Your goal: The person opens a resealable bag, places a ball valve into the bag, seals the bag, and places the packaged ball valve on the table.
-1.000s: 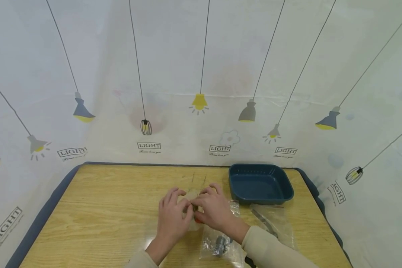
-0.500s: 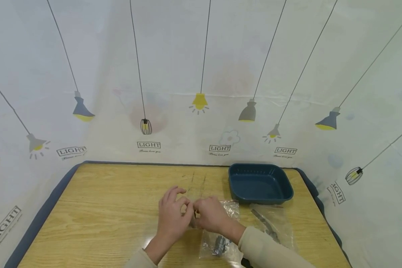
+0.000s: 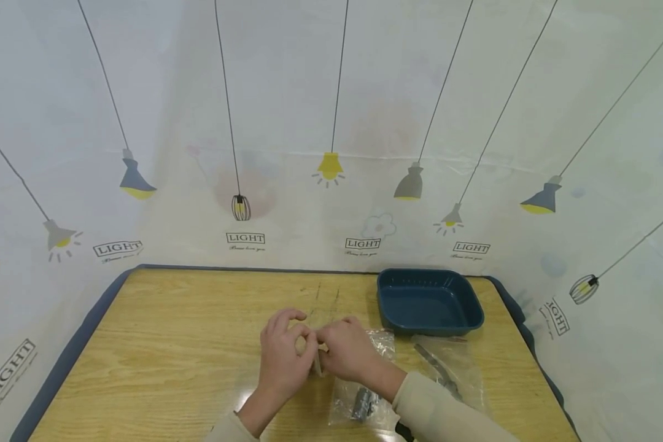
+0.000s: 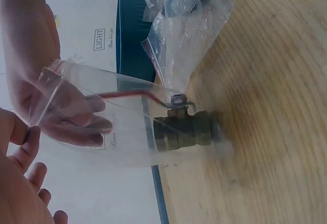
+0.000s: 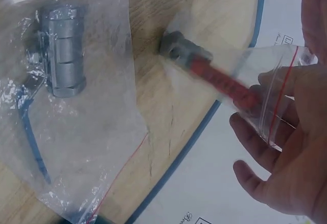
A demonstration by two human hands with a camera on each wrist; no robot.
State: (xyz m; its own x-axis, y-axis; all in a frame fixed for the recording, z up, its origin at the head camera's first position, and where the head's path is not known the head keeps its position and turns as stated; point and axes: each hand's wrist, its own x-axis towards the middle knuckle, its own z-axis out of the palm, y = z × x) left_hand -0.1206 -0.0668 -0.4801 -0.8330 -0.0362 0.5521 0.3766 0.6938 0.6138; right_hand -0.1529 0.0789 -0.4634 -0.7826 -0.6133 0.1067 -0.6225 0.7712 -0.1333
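Note:
A clear zip-lock bag holds a brass-coloured ball valve with a red lever handle. The valve body sits low in the bag, at the tabletop, with the handle pointing up toward the mouth. My left hand pinches one end of the bag's mouth between thumb and forefinger. At the other end, my right hand grips the mouth along its red zip line, its other fingers loosely bent. In the head view the hands hide most of the bag and valve.
Right of my hands lies another clear bag with a grey valve and blue lever. Farther right is a bag with a dark, long-handled item. A dark blue basin stands at the back right of the wooden table.
My right hand's raised fingers have folded in at the bag's mouth. The red handle beside its thumb is now hidden in the head view. My left hand has barely moved.

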